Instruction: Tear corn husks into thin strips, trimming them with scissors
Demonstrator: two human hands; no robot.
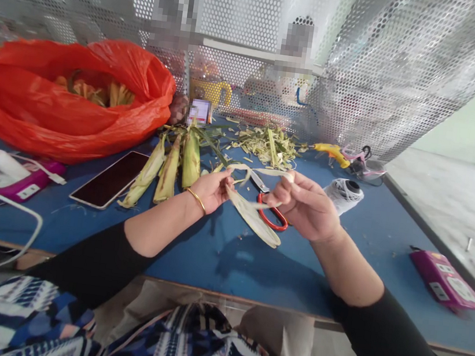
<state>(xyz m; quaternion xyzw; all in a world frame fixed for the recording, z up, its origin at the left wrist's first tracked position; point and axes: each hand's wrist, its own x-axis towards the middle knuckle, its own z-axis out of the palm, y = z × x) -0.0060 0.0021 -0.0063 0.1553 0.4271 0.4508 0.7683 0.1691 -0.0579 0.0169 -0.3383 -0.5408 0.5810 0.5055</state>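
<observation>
Pinching a pale strip (267, 171), the right hand (310, 206) partly hides scissors (275, 226).

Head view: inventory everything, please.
Table: 1, blue, foreground
Mesh: 1, silver, behind table
Blurred shapes: several, mixed colours, behind mesh
Bag: 1, red, left
Husks: several, brown, inside bag
Phone: 1, dark, beside bag
Leafy ears: 3, green, beside phone
Scraps: one pile, green, back centre
Scissors: 1, red-handled, table centre
Spool: 1, white, centre right
Hand tool: 1, yellow, back right
Glasses, apparently: 1, pink, beside tool
Power strips: 2, purple, either side
Cables: several, white, left
Lit screen: 1, pale, behind ears
Strips: unclear number, cream, held centrally
Left hand, right hand: 2, bare, holding strips
</observation>
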